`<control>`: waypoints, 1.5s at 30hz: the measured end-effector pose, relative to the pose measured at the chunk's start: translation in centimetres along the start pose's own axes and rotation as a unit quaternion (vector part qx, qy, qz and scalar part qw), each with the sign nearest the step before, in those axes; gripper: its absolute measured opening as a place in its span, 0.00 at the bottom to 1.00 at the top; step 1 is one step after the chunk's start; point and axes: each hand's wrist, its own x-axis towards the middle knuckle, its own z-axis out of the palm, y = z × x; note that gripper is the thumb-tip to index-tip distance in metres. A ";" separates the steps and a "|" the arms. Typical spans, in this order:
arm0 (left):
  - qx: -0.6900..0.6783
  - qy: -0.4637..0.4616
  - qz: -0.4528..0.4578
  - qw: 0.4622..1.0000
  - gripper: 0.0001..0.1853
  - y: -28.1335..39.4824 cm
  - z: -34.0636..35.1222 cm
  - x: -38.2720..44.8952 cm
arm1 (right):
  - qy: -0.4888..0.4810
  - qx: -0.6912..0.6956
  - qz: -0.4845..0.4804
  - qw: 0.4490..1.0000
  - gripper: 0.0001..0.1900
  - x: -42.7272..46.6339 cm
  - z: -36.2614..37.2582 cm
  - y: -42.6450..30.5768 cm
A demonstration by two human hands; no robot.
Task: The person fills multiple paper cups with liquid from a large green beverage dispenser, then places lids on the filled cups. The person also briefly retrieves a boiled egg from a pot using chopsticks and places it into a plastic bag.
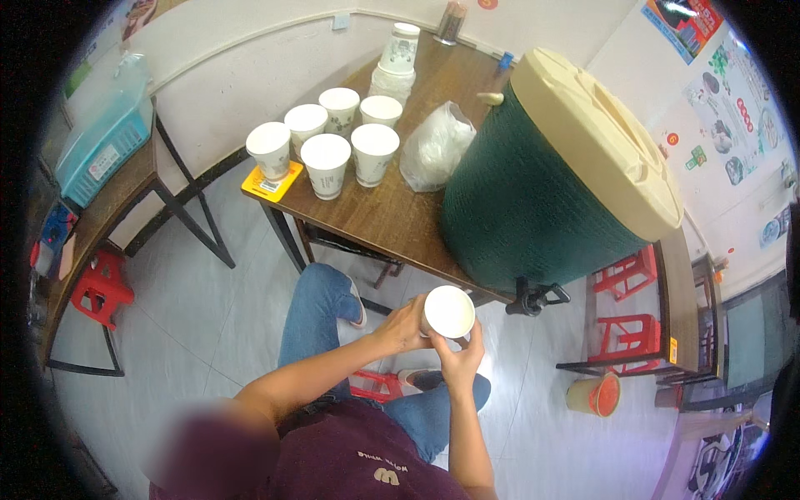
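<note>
Both hands hold one white paper cup [449, 312] with a white top, in front of the table edge. My left hand [403, 325] wraps its left side, and my right hand [461, 356] grips it from below and the right. Several similar cups with white tops, such as this paper cup [325, 165], stand on the wooden table [381, 212]. Beyond them rises a stack of upturned paper cups [400, 50], its lower part in clear plastic. A large green insulated drink barrel [531, 187] with a cream lid and a black tap [536, 298] stands at the right.
A knotted white plastic bag [437, 147] lies between cups and barrel. A yellow card [272, 184] is under the leftmost cup. A turquoise basket [103, 150] rests on the left table. Red stools [628, 337] and a bin [594, 395] are at the right.
</note>
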 end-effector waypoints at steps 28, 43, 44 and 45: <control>-0.009 0.213 0.011 0.977 0.46 -1.0 -17.0 8.4 | -0.081 0.088 -0.090 0.989 0.33 15.7 11.5 -5.7; -0.108 0.178 0.183 0.961 0.30 12.8 -13.0 7.2 | 0.358 0.086 -0.109 0.924 0.15 13.8 -16.2 -8.3; -0.027 0.206 0.175 0.962 0.32 13.9 -12.9 8.3 | 0.337 0.085 -0.105 0.932 0.16 14.9 -16.7 -7.1; 0.052 0.234 0.168 0.956 0.34 14.7 -13.0 9.2 | 0.318 0.082 -0.104 0.939 0.16 16.2 -17.0 -5.8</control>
